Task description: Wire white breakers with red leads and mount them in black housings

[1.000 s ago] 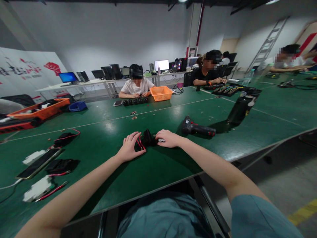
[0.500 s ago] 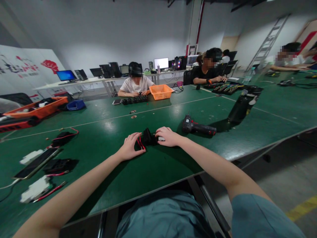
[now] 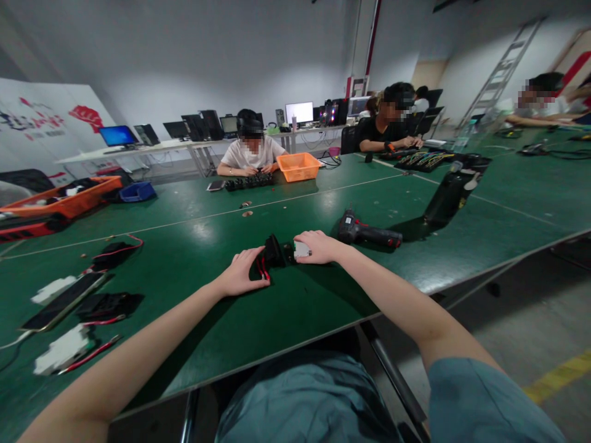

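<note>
My left hand [image 3: 243, 272] curls its fingers and thumb around short red wires [image 3: 263, 269] at the left side of a black part [image 3: 273, 251]. On the other side, my right hand [image 3: 318, 247] grips a small white block [image 3: 302, 249]. A dark piece lies between the block and the black part, and whether they touch is too small to tell. A black cordless drill [image 3: 368, 235] rests on its side beyond my right hand.
On the green table [image 3: 194, 332], a phone [image 3: 64, 301], white blocks [image 3: 64, 349] and black parts [image 3: 105, 304] with red wires lie left. A black bottle [image 3: 447, 197] stands right. Two people sit across, near an orange basket [image 3: 299, 167].
My right hand has shifted slightly, and more of the white block now shows in its fingers. My left hand stays around the wires. The whole view has moved a little.
</note>
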The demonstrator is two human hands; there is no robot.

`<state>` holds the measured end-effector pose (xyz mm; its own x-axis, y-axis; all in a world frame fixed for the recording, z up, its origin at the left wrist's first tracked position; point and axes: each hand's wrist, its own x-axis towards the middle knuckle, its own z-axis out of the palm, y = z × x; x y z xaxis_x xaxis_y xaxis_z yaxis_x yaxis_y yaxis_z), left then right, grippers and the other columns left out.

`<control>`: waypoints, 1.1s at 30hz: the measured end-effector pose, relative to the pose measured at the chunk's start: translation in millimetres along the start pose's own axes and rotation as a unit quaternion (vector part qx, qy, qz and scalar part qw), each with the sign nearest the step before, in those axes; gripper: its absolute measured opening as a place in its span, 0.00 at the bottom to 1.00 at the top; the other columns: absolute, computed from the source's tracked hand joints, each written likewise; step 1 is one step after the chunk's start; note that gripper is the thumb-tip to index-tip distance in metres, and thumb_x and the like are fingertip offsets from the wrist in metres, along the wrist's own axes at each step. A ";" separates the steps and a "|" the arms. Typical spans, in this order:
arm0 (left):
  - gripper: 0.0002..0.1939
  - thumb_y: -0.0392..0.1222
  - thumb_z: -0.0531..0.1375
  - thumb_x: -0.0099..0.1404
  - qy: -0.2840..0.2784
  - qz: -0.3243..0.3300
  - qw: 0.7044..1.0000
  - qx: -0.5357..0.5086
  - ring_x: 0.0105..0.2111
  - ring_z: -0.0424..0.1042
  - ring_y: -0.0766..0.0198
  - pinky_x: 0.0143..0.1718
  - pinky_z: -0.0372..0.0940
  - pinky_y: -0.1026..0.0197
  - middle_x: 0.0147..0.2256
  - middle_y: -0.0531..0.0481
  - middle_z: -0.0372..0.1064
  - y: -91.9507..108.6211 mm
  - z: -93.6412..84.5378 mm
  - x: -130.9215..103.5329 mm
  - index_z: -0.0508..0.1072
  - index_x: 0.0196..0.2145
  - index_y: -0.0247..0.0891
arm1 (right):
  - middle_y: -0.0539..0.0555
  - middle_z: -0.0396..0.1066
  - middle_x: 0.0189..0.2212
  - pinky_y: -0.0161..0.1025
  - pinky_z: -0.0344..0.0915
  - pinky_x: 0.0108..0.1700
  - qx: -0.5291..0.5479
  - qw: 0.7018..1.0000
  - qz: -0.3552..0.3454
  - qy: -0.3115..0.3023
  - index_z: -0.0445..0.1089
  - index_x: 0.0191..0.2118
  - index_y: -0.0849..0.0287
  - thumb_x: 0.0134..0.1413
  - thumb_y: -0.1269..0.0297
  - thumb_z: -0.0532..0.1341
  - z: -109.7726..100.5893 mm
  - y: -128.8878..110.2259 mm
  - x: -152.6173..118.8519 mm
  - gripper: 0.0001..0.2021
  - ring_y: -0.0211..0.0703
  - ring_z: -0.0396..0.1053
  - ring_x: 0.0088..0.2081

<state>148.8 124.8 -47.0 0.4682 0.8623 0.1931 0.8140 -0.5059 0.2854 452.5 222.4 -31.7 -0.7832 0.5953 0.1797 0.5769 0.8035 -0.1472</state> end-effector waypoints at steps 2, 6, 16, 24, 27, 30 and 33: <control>0.51 0.68 0.61 0.58 -0.001 0.002 1.000 0.003 0.62 0.56 0.42 0.60 0.54 0.41 0.64 0.37 0.55 -0.6 0.5 -0.1 0.47 0.69 0.42 | 0.65 0.68 0.54 0.55 0.61 0.55 0.006 1.000 -0.007 -0.010 0.63 0.60 0.60 0.54 0.44 0.64 -2.0 2.0 0.0 0.34 0.61 0.67 0.54; 0.52 0.68 0.61 0.58 -0.003 0.012 1.000 0.006 0.62 0.56 0.41 0.60 0.54 0.41 0.64 0.36 0.55 -3.5 2.4 0.1 0.46 0.70 0.41 | 0.65 0.68 0.55 0.56 0.62 0.55 0.003 1.000 -0.001 -0.020 0.62 0.61 0.61 0.53 0.42 0.63 -2.3 4.6 -0.5 0.36 0.62 0.67 0.54; 0.53 0.67 0.62 0.58 -0.024 0.091 0.995 -0.013 0.63 0.56 0.45 0.62 0.53 0.44 0.64 0.37 0.55 -3.9 0.0 -2.2 0.46 0.70 0.42 | 0.62 0.63 0.59 0.57 0.57 0.60 0.027 0.996 -0.076 0.033 0.69 0.55 0.56 0.55 0.50 0.65 1.5 -14.4 -3.6 0.24 0.58 0.60 0.60; 0.36 0.63 0.47 0.71 0.023 0.038 0.999 -0.009 0.66 0.52 0.48 0.64 0.51 0.43 0.67 0.42 0.52 -7.3 3.1 -0.3 0.50 0.70 0.44 | 0.62 0.65 0.57 0.57 0.57 0.60 0.051 0.996 -0.069 0.015 0.71 0.54 0.58 0.56 0.50 0.65 6.9 -17.7 -0.6 0.24 0.58 0.60 0.59; 0.31 0.57 0.38 0.74 0.028 -0.030 0.999 0.008 0.68 0.48 0.49 0.65 0.48 0.41 0.69 0.47 0.49 -9.9 8.5 4.1 0.51 0.70 0.47 | 0.62 0.66 0.57 0.56 0.57 0.60 0.052 0.997 -0.062 0.011 0.70 0.54 0.58 0.56 0.50 0.65 6.7 -18.3 -1.2 0.24 0.58 0.60 0.59; 0.32 0.58 0.37 0.74 0.011 -0.072 0.997 0.029 0.69 0.45 0.49 0.66 0.45 0.40 0.70 0.48 0.46 -10.1 13.1 8.3 0.57 0.68 0.46 | 0.62 0.66 0.57 0.56 0.57 0.60 0.049 0.997 -0.062 0.005 0.70 0.55 0.58 0.56 0.51 0.65 7.2 -18.6 -0.7 0.24 0.58 0.60 0.59; 0.33 0.60 0.37 0.73 -0.001 -0.087 0.995 0.046 0.69 0.45 0.49 0.66 0.46 0.41 0.70 0.46 0.46 -8.3 14.9 11.1 0.60 0.66 0.42 | 0.62 0.66 0.56 0.56 0.57 0.59 0.049 0.997 -0.065 0.005 0.70 0.54 0.58 0.56 0.51 0.65 8.7 -17.9 0.4 0.24 0.58 0.60 0.59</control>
<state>152.4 138.9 -61.3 0.3185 0.9366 0.1459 0.9106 -0.3451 0.2274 439.9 208.1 -37.4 -0.8470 0.4868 0.2135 0.4448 0.8690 -0.2166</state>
